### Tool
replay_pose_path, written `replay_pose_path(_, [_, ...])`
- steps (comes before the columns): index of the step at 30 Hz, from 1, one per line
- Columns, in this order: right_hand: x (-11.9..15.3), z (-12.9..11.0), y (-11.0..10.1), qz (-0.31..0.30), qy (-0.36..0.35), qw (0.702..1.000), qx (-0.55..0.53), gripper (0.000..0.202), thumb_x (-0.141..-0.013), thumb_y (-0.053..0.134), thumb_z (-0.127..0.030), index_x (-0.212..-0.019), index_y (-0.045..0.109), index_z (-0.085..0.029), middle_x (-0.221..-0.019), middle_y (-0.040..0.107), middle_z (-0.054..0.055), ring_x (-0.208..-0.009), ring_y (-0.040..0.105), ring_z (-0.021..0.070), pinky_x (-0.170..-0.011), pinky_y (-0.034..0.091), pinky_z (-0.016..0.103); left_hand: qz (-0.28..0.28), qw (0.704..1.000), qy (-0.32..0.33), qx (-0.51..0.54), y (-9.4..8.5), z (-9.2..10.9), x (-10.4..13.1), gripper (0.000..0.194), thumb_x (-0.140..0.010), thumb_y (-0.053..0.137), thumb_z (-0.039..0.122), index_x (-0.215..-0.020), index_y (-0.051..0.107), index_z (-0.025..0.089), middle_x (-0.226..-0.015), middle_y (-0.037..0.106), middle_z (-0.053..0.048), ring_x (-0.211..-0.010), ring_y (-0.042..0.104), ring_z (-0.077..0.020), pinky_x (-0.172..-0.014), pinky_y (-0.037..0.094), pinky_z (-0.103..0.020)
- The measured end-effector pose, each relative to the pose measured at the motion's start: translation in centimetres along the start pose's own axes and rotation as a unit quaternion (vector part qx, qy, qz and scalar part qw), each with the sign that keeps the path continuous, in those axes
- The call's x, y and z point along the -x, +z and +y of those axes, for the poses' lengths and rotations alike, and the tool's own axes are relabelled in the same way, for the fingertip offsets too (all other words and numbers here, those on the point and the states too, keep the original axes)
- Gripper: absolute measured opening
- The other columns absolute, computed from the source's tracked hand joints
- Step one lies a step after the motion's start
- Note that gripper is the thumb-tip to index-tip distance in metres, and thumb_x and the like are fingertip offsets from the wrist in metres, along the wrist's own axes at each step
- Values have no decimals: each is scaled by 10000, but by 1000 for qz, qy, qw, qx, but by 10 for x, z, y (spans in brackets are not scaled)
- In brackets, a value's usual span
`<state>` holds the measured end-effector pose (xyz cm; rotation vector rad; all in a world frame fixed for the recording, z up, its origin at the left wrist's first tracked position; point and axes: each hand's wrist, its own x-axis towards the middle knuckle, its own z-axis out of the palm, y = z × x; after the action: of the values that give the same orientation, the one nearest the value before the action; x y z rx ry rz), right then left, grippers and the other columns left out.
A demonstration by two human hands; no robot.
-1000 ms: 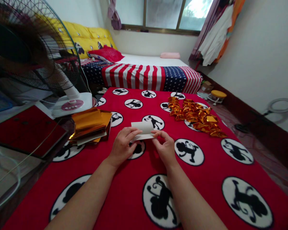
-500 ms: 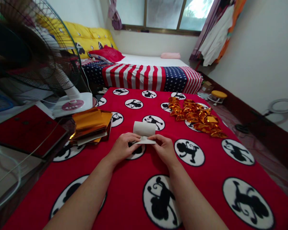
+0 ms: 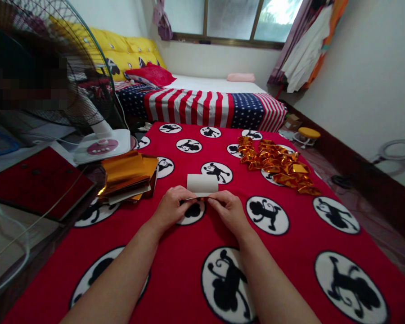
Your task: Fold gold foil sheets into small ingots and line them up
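A sheet of paper [image 3: 202, 183], pale on the side that shows, curls upward above the red cloth [image 3: 175, 270] with black-and-white monkey circles. My left hand [image 3: 173, 208] pinches the near edge of the sheet at its left end. At the right end of that same edge, my right hand [image 3: 227, 209] pinches it between thumb and fingers. A thin strip of the near edge shows between the fingertips, with a small orange glint under it.
Left of my hands lies a stack of gold foil sheets [image 3: 130, 175]. Folded gold foil pieces [image 3: 273, 162] sit at the back right of the cloth. A fan [image 3: 103, 141] stands at the left, a bed [image 3: 202, 108] behind, a yellow stool [image 3: 308, 133] at right.
The near edge of the paper has been turned, so its wide pale flap now shows as a thin strip. Both hands keep their pinch and have barely moved.
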<state>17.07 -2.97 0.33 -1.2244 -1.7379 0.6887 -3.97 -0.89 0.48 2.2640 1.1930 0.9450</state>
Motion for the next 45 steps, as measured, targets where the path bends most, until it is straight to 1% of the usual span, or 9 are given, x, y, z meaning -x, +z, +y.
replay_pose_path(4, [2,-1,4,50,37,998,32,113,-819,651,-289,-734,692,-226,-761,673,17,-687,596,168,-627,438,270,25,998,-55,25,2,0,1,162,-854,620,298,-874,759,216,-850,747,-55,-789,659,-182,-722,478,-285])
replay_pose_path(9, [-1,1,9,105,92,985,102,165,-762,685,-325,-657,618,-216,-685,606,1,-609,540,154,-563,383,265,57,992,-107,-22,7,-1,0,252,-892,555,365,-905,751,206,-830,745,-60,-763,663,-192,-682,468,-279])
replay_pose_path(11, [-2,2,9,108,101,983,105,159,-769,669,-321,-664,615,-215,-689,602,7,-609,539,158,-563,382,271,69,990,-119,-43,8,0,-1,224,-877,577,361,-894,744,214,-838,746,-55,-768,664,-195,-683,462,-280])
replay_pose_path(16, [-2,3,5,106,81,986,97,91,-764,596,-208,-675,610,-209,-758,597,16,-645,552,155,-620,415,279,81,982,-147,-83,7,5,-1,104,-797,665,311,-817,714,221,-779,723,-29,-730,646,-186,-656,439,-275])
replay_pose_path(20, [-4,1,6,104,100,978,148,116,-747,607,-204,-633,586,-208,-758,584,13,-636,548,153,-602,399,283,86,980,-147,-107,7,6,-1,70,-761,690,285,-778,691,216,-756,709,-20,-701,629,-174,-620,420,-263])
replay_pose_path(26, [-5,-4,7,102,137,963,211,136,-761,614,-230,-630,591,-205,-782,594,11,-668,558,155,-602,363,283,70,973,-187,-116,5,3,-2,125,-763,670,323,-816,733,229,-771,735,-26,-708,652,-188,-603,421,-268])
replay_pose_path(34, [-4,-12,7,86,168,950,248,91,-790,584,-195,-704,615,-196,-841,602,-5,-725,570,136,-621,343,259,26,961,-238,-139,-3,14,-4,147,-771,638,350,-826,733,252,-802,745,8,-733,657,-155,-613,407,-239])
replay_pose_path(41, [-5,-14,7,84,184,946,255,92,-800,610,-221,-711,624,-200,-848,602,-23,-720,564,126,-612,323,258,8,954,-269,-134,-5,14,-5,162,-765,630,374,-814,738,262,-798,742,16,-740,651,-157,-603,391,-241])
replay_pose_path(45, [-5,-15,7,85,186,944,260,140,-839,576,-227,-711,626,-198,-844,598,-19,-725,559,125,-613,313,263,5,951,-273,-142,-6,14,-6,207,-810,573,389,-831,741,271,-830,748,10,-740,647,-163,-607,380,-252])
